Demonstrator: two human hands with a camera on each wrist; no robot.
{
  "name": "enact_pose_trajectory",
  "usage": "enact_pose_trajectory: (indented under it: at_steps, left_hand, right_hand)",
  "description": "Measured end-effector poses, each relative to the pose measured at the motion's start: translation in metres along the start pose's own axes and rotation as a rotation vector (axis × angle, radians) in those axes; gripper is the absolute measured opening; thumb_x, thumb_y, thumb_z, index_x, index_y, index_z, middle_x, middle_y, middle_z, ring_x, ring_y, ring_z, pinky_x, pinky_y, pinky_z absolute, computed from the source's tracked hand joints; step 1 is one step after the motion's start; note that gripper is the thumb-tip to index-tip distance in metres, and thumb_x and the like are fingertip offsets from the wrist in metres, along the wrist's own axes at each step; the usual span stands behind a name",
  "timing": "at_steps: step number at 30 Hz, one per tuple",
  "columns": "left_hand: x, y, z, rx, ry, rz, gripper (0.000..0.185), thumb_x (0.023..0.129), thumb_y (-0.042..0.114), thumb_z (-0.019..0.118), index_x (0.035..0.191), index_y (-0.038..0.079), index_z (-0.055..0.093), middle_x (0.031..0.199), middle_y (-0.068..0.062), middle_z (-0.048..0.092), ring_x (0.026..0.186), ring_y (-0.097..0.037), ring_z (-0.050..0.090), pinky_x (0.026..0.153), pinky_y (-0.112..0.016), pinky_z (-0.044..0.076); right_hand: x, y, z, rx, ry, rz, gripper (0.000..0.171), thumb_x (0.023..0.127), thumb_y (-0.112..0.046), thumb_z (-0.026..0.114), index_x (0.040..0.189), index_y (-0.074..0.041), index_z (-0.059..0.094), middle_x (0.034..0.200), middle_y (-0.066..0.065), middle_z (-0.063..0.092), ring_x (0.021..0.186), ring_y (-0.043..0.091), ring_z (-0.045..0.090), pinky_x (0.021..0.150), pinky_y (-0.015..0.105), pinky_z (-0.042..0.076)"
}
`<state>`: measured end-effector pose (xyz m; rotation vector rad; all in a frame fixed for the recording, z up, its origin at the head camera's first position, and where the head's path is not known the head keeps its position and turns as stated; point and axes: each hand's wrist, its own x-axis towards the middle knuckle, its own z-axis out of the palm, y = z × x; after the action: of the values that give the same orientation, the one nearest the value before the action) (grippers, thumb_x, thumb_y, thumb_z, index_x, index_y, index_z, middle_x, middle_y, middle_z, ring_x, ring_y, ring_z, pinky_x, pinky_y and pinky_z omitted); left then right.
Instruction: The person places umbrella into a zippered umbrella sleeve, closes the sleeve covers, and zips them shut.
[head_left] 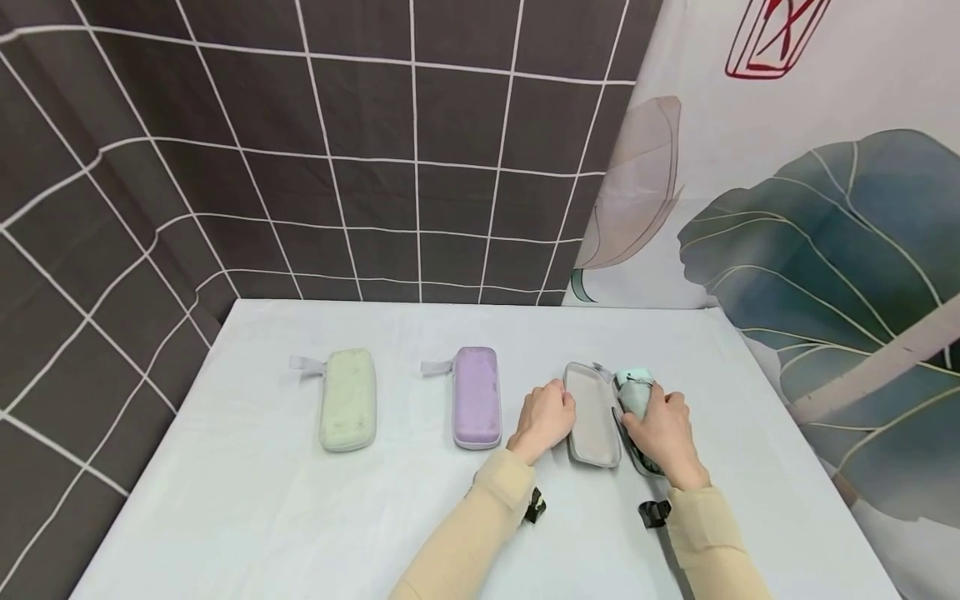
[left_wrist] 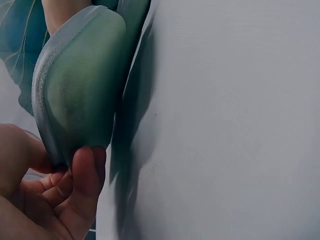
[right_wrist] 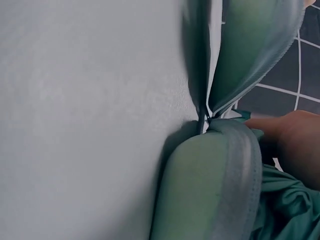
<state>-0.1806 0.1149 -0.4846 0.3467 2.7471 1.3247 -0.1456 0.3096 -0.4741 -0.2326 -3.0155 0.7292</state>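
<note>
A zippered green case (left_wrist: pixel 82 85) lies unfolded at the right of the table, its pale grey lid lining (head_left: pixel 592 415) facing up in the head view. My left hand (head_left: pixel 543 419) pinches the lid's edge between thumb and fingers (left_wrist: pixel 84 172). In the other half (right_wrist: pixel 197 187) sits a bundle of ruffled teal fabric (head_left: pixel 636 393), like a folded compact umbrella. My right hand (head_left: pixel 663 429) grips this bundle from the right, its thumb reaching inside the case rim in the right wrist view. The bundle's lower part is hidden beneath that hand.
To the left on the white table (head_left: pixel 247 500) lie a closed purple case (head_left: pixel 477 397) and a closed light green case (head_left: pixel 348 400), each with a grey strap. A dark gridded cloth (head_left: pixel 375 192) and a leaf-patterned cloth (head_left: pixel 832 233) hang behind and beside the table.
</note>
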Motion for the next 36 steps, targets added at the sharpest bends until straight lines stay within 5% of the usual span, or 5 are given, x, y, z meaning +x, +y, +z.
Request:
enact_pose_trajectory:
  at_steps: [18, 30, 36]
  left_hand:
    - [0.003, 0.006, -0.001, 0.021, -0.007, 0.006, 0.029, 0.099, 0.017, 0.049, 0.071, 0.014, 0.045, 0.057, 0.001, 0.042, 0.049, -0.013, 0.043, 0.045, -0.028, 0.035]
    - [-0.002, 0.011, -0.002, 0.002, -0.03, 0.011, 0.029, 0.1, 0.019, 0.048, 0.072, 0.016, 0.046, 0.058, 0.002, 0.046, 0.05, -0.012, 0.046, 0.046, -0.028, 0.036]
    - [-0.005, 0.013, -0.003, 0.004, -0.045, 0.028, 0.028, 0.1, 0.02, 0.049, 0.073, 0.016, 0.044, 0.059, 0.003, 0.043, 0.051, -0.012, 0.044, 0.047, -0.027, 0.035]
  right_hand:
    - [0.008, -0.003, -0.007, -0.088, -0.164, 0.047, 0.075, 0.093, -0.02, 0.055, 0.146, 0.014, 0.014, 0.126, 0.046, 0.029, 0.113, 0.06, 0.035, 0.081, 0.066, 0.039]
    - [0.005, 0.0, -0.004, -0.057, -0.107, 0.035, 0.076, 0.092, -0.023, 0.057, 0.145, 0.014, 0.018, 0.122, 0.046, 0.032, 0.109, 0.06, 0.037, 0.08, 0.065, 0.038]
    - [0.001, 0.003, -0.014, 0.037, -0.13, -0.004, 0.078, 0.099, -0.034, 0.051, 0.147, 0.015, 0.015, 0.128, 0.047, 0.028, 0.116, 0.06, 0.032, 0.084, 0.066, 0.038]
